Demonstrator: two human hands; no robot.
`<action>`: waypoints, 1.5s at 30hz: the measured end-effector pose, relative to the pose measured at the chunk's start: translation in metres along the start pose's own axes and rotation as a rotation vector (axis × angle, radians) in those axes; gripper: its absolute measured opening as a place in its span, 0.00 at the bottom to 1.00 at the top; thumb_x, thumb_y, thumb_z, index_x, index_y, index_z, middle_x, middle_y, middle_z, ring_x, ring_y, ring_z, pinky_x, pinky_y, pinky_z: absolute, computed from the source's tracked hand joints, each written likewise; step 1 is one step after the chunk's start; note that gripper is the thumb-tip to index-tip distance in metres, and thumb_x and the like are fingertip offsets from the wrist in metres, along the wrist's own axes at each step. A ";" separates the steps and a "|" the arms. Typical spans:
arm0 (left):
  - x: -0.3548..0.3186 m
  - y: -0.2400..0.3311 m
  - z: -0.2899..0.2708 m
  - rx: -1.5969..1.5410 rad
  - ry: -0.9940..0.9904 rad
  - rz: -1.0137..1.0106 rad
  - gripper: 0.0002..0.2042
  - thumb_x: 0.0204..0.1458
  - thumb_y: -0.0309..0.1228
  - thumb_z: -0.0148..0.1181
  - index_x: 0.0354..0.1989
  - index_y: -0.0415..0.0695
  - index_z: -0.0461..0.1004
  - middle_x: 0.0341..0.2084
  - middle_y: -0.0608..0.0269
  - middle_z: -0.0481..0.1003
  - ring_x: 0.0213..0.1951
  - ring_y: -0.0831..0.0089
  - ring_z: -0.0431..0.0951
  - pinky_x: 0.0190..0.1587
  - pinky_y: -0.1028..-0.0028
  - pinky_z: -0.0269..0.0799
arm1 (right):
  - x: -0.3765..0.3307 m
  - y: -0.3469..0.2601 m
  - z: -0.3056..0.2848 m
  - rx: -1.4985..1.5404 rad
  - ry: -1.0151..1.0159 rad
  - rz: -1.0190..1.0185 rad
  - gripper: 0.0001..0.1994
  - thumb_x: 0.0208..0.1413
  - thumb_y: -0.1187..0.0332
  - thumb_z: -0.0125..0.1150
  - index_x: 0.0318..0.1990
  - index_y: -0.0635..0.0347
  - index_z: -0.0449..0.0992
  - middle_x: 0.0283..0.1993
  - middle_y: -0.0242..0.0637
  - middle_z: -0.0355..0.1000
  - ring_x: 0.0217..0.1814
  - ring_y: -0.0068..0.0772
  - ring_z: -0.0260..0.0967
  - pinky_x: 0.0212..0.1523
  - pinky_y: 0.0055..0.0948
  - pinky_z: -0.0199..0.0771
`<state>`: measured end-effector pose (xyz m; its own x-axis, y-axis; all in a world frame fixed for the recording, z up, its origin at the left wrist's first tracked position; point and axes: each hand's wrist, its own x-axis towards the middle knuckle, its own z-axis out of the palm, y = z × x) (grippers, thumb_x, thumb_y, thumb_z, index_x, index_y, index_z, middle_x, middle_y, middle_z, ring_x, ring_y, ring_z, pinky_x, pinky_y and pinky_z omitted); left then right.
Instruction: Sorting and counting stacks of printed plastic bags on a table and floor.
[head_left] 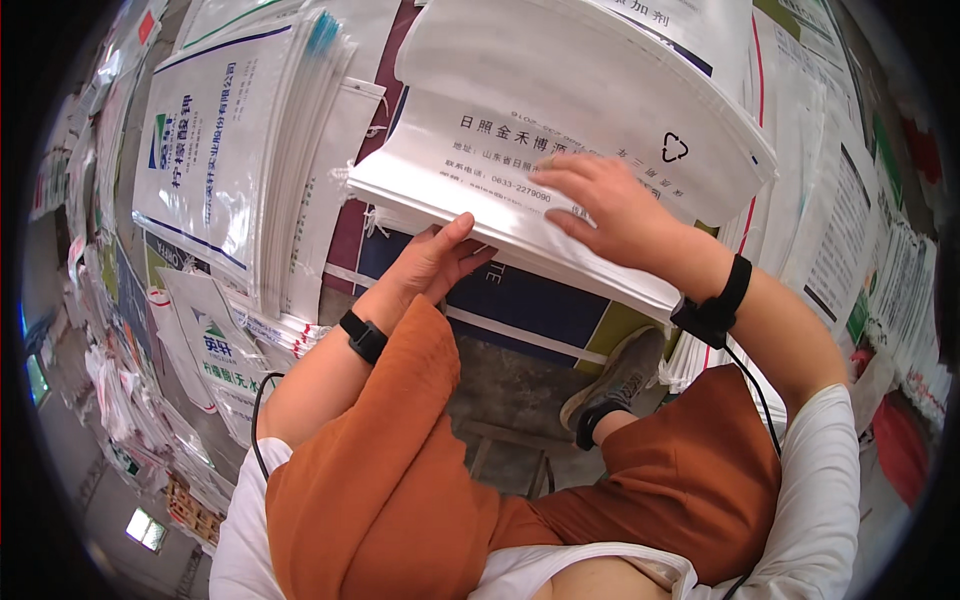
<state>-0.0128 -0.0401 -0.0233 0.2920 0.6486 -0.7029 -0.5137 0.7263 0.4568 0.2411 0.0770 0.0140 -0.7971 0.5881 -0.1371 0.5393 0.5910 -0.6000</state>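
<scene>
A stack of white printed woven plastic bags (420, 185) lies in front of me, its near edge toward my knees. The upper bag layer (560, 70) curves up and folds over toward the far side. My left hand (432, 262) grips the near left edge of the stack, thumb against the edge and fingers curled below it. My right hand (615, 210) rests on the printed face of the bags with its fingers apart, holding nothing. Black bands circle both wrists.
More flat bag stacks stand at the left (205, 150) and the right (800, 200). A dark blue printed sheet (530, 305) lies beneath the stack. My shoe (622, 380) and my brown-clad knees are close below. Loose bags pile up along the far left.
</scene>
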 end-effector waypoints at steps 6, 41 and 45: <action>0.002 0.028 0.020 0.063 -0.052 0.051 0.34 0.59 0.43 0.64 0.70 0.42 0.57 0.62 0.56 0.67 0.65 0.64 0.67 0.69 0.57 0.63 | -0.003 -0.020 0.008 0.338 -0.071 0.073 0.22 0.63 0.60 0.64 0.62 0.54 0.72 0.61 0.44 0.70 0.61 0.49 0.70 0.59 0.41 0.74; 0.004 0.023 0.021 0.074 -0.064 0.162 0.42 0.61 0.50 0.63 0.73 0.40 0.47 0.66 0.53 0.60 0.68 0.61 0.62 0.69 0.53 0.65 | -0.008 -0.005 0.010 0.390 0.130 0.121 0.16 0.62 0.71 0.61 0.58 0.50 0.77 0.49 0.41 0.75 0.49 0.43 0.75 0.50 0.36 0.76; 0.007 0.020 0.023 0.078 -0.075 0.179 0.45 0.59 0.54 0.62 0.74 0.40 0.45 0.66 0.52 0.59 0.69 0.60 0.61 0.69 0.52 0.65 | -0.008 -0.010 0.005 0.292 0.038 0.012 0.16 0.60 0.66 0.67 0.55 0.51 0.78 0.48 0.39 0.74 0.49 0.41 0.75 0.49 0.34 0.76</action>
<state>-0.0026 -0.0160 -0.0063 0.2625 0.7819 -0.5654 -0.4994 0.6115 0.6137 0.2405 0.0630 0.0170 -0.7772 0.6179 -0.1195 0.4434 0.4029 -0.8006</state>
